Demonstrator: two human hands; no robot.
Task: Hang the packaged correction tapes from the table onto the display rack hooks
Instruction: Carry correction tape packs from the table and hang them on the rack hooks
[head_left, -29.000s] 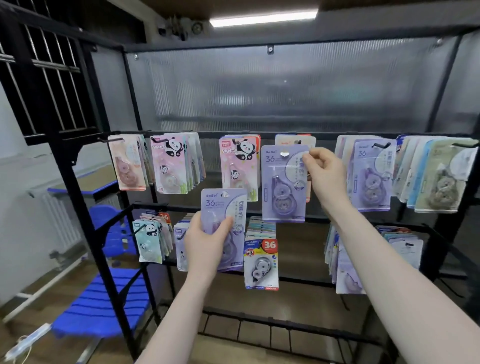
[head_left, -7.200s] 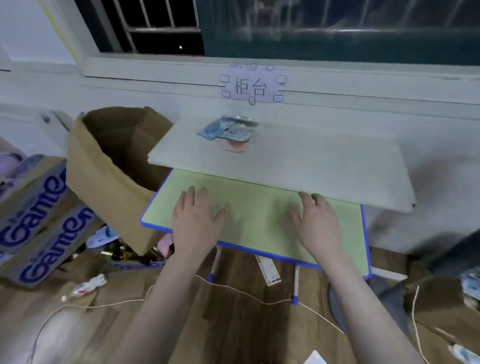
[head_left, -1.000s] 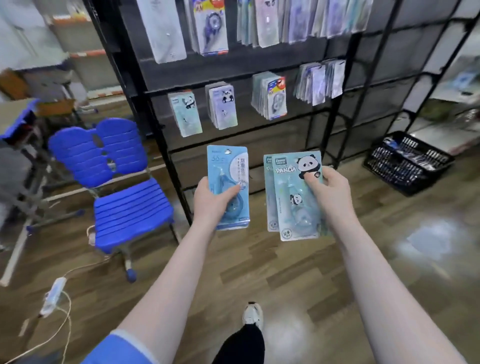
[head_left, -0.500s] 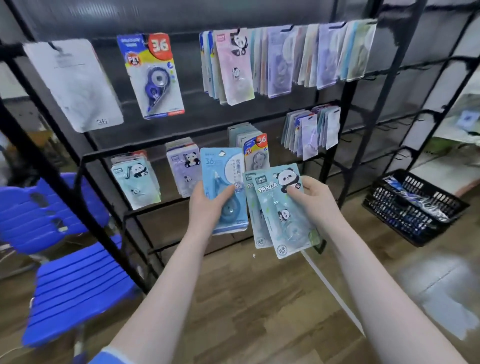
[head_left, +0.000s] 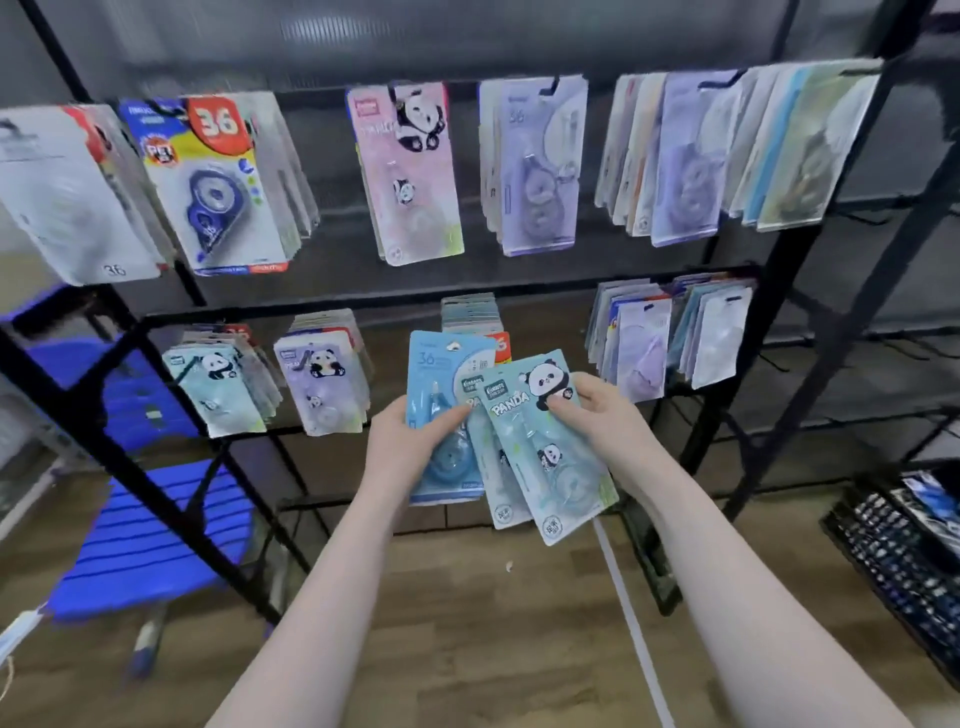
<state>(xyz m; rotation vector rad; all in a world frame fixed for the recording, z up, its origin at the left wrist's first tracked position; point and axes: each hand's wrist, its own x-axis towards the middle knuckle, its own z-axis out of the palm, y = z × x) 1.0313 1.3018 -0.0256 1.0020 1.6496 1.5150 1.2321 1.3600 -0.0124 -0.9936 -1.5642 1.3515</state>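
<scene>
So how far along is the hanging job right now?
Mostly stocked: the display rack already carries many hung packs on both rows. In hand: the left hand holds a blue correction tape pack, the right hand two teal panda packs. Left: hooking these three; the table is out of view.

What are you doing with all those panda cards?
A person stands at a black display rack hung with packaged correction tapes. The left hand holds a blue pack; the right hand holds two teal panda packs. None of the three is on a hook yet.
</scene>
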